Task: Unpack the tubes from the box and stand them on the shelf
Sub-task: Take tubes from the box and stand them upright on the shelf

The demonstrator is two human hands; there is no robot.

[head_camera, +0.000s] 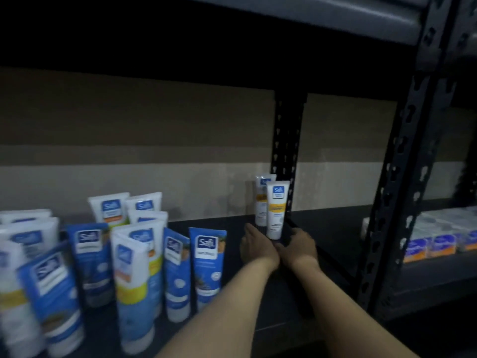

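Two bare forearms reach up from the bottom middle of the frame onto the dark shelf (pixel 331 224), the wrists close together. Just right of centre, the left hand (pixel 258 245) lies with its fingers stretched forward and relaxed, gripping nothing, beside the foot of a white tube with a yellow band (pixel 275 210). The right hand (pixel 300 245) sits on the tube's other side; its fingers are lost in the dim light, so I cannot tell whether it grasps anything. That tube stands upright on its cap between the two hands, and whether either hand touches it is unclear. A second white tube (pixel 261 200) stands just behind it and slightly left, against the rear upright (pixel 286 151). Across the lower left, a crowd of blue and white tubes (pixel 134 254) stands cap-down, several leaning, well apart from the pair. A front upright (pixel 402 177) with keyhole slots crosses the right side, and beyond it, at the right edge, rows of small packs (pixel 438 241) fill a neighbouring shelf. An upper shelf (pixel 335 14) spans the top.
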